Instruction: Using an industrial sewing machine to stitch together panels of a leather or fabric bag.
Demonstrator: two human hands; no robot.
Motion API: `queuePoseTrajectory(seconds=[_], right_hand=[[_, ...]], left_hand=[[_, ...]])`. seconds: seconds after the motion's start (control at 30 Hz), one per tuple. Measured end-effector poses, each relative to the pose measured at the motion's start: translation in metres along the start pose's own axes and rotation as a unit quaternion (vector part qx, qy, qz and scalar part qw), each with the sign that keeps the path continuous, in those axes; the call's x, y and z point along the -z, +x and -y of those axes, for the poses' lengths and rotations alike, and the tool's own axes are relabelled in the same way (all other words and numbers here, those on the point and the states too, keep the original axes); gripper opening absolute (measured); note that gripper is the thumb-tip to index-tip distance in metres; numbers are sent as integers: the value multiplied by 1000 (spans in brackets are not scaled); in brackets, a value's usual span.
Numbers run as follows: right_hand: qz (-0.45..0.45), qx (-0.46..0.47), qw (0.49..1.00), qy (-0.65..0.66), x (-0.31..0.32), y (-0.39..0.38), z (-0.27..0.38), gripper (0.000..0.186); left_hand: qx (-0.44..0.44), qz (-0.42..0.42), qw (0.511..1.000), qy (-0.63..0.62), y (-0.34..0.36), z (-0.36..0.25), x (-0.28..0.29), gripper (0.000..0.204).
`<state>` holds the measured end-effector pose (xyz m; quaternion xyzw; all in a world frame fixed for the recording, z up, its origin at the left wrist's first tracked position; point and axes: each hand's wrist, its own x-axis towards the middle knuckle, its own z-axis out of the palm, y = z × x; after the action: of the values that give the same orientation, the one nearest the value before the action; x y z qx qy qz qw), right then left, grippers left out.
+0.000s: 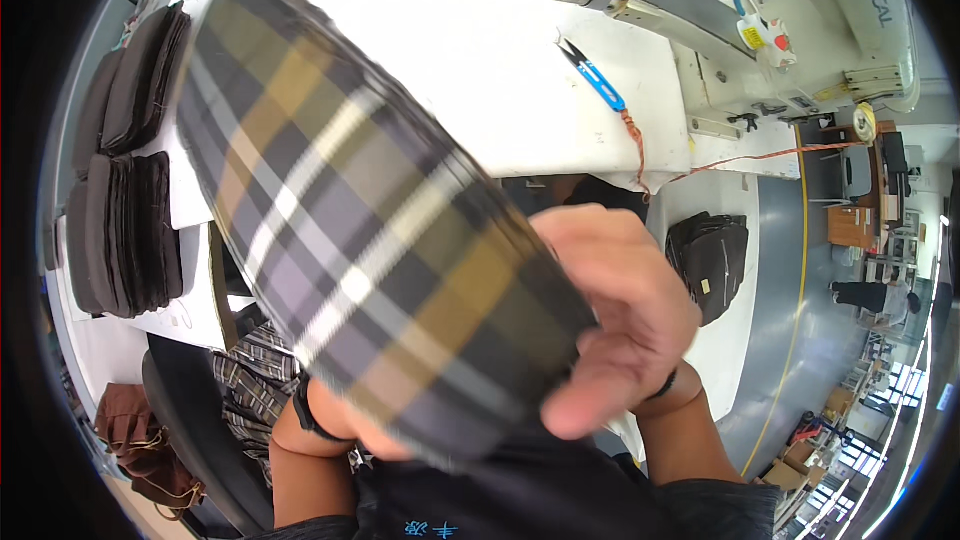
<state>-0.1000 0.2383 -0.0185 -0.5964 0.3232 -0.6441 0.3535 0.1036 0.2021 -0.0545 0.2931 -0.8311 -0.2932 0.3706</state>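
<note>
We are holding a plaid stack (370, 230) of cut fabric pieces up close to the camera, so that it is filling the middle of the frame from upper left to lower centre. Our right hand (620, 320) is clamping its lower right end, thumb on the near face and fingers curled behind. Our left hand (335, 420) is sitting under the lower edge of the stack, mostly covered by it; we are judging that it is gripping from below, but we cannot tell how the fingers are lying.

The stack is looking light and soft, many thin woven layers with edges roughly aligned. We are expecting it to flop and fan apart if pinched at one corner only, so taking it at both ends, with the layers squeezed together, seems the safest hold. The cloth is not slippery, though single layers could slide.

The stack itself is blurred, so we are not making out the layer count. It is hiding much of the white table (480, 60). At the left, dark piles (125, 190) are resting on the table edge. In the upper right, a sewing machine (800, 30) is being cut off by the rim, with blue snips (592, 75) lying beside it.
</note>
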Motion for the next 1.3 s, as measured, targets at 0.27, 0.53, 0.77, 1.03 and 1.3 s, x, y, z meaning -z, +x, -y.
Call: queuePoseTrajectory(seconds=[0.27,0.53,0.77,1.03,1.3], right_hand=[[-96,-233,967,13,1,-1,-62,18],[-64,-210,975,21,2,3,-53,19],[-44,-263,963,48,7,10,-45,16],[-87,-233,964,98,-2,24,-30,17],[-38,-177,982,52,1,28,-26,16]], left_hand=[[241,-104,871,-415,28,13,-28,28],[301,-140,823,-460,43,16,-13,28],[299,-137,821,-467,49,13,-6,30],[210,-155,873,-412,54,-5,-2,31],[206,-187,865,-418,66,-5,6,26]])
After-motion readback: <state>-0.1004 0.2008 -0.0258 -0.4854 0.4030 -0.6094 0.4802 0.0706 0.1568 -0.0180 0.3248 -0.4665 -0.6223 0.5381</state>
